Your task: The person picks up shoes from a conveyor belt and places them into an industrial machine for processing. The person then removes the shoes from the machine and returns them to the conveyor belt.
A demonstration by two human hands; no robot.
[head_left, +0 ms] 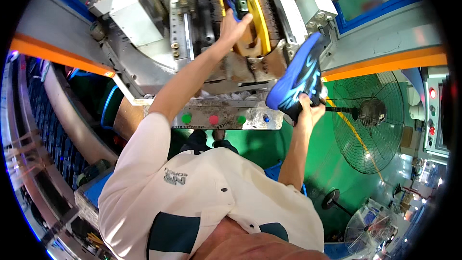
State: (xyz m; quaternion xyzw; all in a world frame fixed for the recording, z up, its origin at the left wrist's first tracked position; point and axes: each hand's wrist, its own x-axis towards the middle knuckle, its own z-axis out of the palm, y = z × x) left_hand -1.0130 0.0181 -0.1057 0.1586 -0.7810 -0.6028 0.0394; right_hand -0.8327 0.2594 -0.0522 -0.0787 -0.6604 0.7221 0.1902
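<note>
My left hand (235, 26) reaches into the machine, its fingers closed at the near end of a blue-edged dark piece (240, 4). That piece sits between yellow side plates (260, 17), below a black press part; its far end is partly hidden and I cannot tell its kind for sure. Off to the right, my right hand (309, 113) grips a blue and black sports shoe (299, 77) by its lower end. The shoe is tilted, with its other end pointing up and to the right. Light blue markings run along its dark side.
On the machine's front bar (226, 115) are green, red and blue buttons. White housings (132, 17) flank the press. An orange-edged frame (385, 63) crosses at right, above a large caged fan (370, 113). A conveyor-like track (41, 110) runs along the left.
</note>
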